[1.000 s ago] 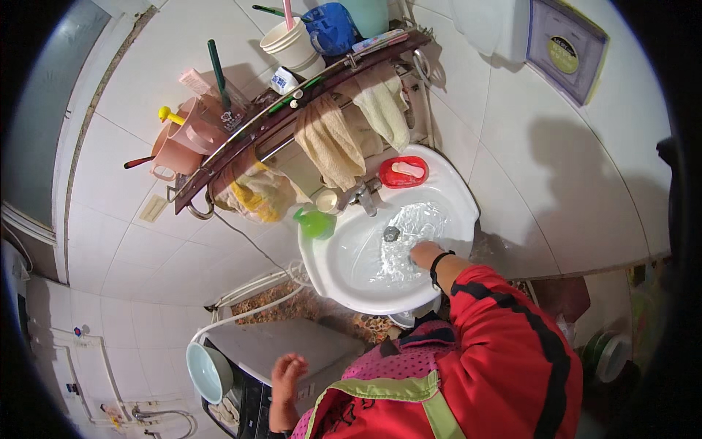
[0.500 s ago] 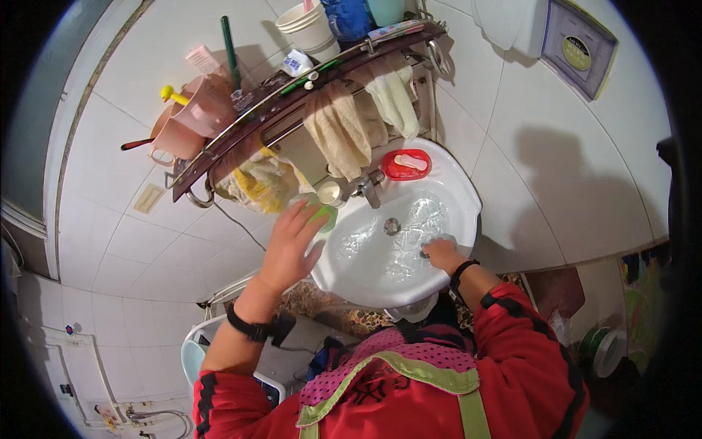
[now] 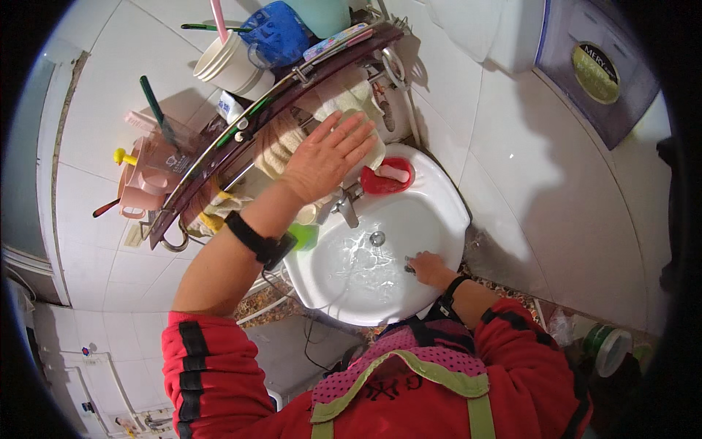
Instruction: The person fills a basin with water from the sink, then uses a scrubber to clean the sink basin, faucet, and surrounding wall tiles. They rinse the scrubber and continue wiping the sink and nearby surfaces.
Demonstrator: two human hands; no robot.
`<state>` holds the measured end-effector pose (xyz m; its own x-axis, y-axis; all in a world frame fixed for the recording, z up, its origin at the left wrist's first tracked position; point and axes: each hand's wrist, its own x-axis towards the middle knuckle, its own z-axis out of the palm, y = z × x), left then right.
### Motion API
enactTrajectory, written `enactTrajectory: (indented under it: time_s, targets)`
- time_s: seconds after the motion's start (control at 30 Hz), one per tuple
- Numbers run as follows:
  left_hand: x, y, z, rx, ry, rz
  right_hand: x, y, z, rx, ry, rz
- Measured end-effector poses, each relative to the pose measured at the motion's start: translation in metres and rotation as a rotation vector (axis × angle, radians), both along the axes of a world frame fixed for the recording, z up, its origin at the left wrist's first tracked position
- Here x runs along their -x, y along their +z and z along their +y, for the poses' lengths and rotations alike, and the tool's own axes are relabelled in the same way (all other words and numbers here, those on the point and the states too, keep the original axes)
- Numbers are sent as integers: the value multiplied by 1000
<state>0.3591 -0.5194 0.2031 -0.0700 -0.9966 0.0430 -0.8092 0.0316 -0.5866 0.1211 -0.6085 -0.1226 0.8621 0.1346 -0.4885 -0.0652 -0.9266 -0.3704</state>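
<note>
My left hand is raised over the back of the sink, fingers stretched out and holding nothing. Behind it hang a white towel and a beige towel, partly covered by the hand. Down inside the white washbasin, the fingers of my right hand are pinched round a small dark object, too small to name. Rippling water lies in the basin around the round drain fitting. The metal faucet stands between my hands. Right of it, a red soap dish bears a pale pink bar of soap.
A dark shelf with a metal rail runs above the towels. It carries white cups, a blue cup and pink cups. A green container sits at the basin's left rim. A purple box is at the upper right.
My left hand has moved from beside the green container up and right to the towels. My right hand stays low in the basin with its fingers pinched. The view has shifted.
</note>
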Motion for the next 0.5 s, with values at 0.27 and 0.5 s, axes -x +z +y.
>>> enactTrajectory:
  time_s: [0.27, 0.5]
  targets:
    - [-35, -26, -44, -473, 326, -187, -3, -14, 2, -13, -30, -17]
    - [-69, -55, -33, 2, 314, -70, -4, -26, 4, -43, -42, -7]
